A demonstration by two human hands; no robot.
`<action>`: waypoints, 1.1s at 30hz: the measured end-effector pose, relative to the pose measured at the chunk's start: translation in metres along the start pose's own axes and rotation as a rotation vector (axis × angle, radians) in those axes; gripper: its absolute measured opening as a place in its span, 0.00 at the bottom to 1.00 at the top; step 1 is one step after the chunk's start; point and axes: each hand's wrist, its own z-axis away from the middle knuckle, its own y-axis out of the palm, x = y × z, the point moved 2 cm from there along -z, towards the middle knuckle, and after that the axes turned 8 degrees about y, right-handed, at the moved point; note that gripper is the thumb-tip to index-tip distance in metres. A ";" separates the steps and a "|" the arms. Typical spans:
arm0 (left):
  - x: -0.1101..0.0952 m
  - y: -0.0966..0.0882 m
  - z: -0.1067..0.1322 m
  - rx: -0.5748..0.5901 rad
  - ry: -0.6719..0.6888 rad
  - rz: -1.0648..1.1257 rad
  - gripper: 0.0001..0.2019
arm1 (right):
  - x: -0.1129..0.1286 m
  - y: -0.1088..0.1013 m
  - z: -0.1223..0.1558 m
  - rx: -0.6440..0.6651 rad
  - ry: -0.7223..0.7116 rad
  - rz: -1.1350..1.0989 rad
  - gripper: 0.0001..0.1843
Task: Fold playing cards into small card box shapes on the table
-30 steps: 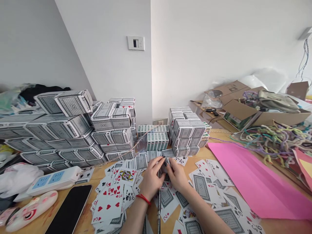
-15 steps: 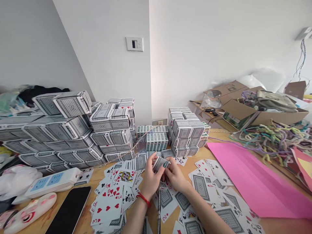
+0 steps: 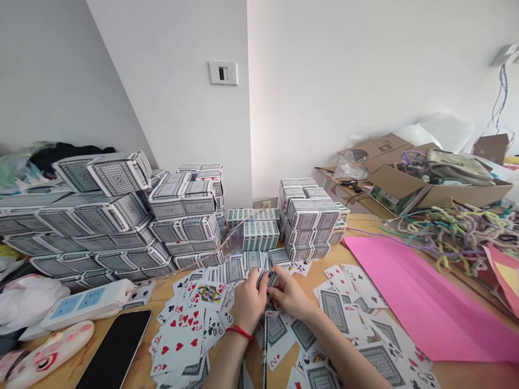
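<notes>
My left hand (image 3: 248, 303), with a red string at the wrist, and my right hand (image 3: 290, 294) meet at the middle of the table. Both are closed on a small packet of playing cards (image 3: 265, 279) with grey patterned backs, held just above the table. Loose playing cards (image 3: 182, 335) lie scattered face up and face down all around my hands. Behind them stand stacks of card decks (image 3: 182, 216), and another stack of card decks (image 3: 310, 219) to the right.
A white power strip (image 3: 87, 300), a black phone (image 3: 115, 351) and a pink toy (image 3: 44, 354) lie at the left. Pink paper (image 3: 421, 302) covers the right side. Cardboard boxes (image 3: 425, 183) and coloured pipe cleaners (image 3: 458, 232) sit at the back right.
My hands lifted the packet of cards and tilted it up half a second ago, then brought it back down close to the table, fingers folding tighter over it.
</notes>
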 end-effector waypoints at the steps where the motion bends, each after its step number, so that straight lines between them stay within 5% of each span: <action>1: 0.000 0.000 0.000 0.003 0.001 0.003 0.12 | 0.000 0.000 0.000 0.012 0.000 -0.006 0.08; 9: 0.005 0.003 0.000 -0.018 -0.065 0.015 0.15 | -0.001 0.002 -0.002 -0.081 -0.035 0.051 0.07; 15: 0.008 0.003 0.000 -0.094 -0.182 0.242 0.15 | -0.003 -0.001 -0.007 -0.084 -0.034 -0.177 0.16; 19: 0.006 0.000 -0.001 -0.061 -0.219 0.462 0.15 | -0.003 -0.007 -0.009 -0.217 -0.092 -0.257 0.18; 25: 0.006 -0.008 -0.004 -0.131 -0.144 0.504 0.20 | -0.010 -0.017 -0.009 -0.432 -0.092 -0.285 0.20; 33: 0.023 -0.010 -0.004 -0.141 -0.180 0.448 0.15 | -0.021 -0.028 -0.011 -0.669 0.075 -0.015 0.26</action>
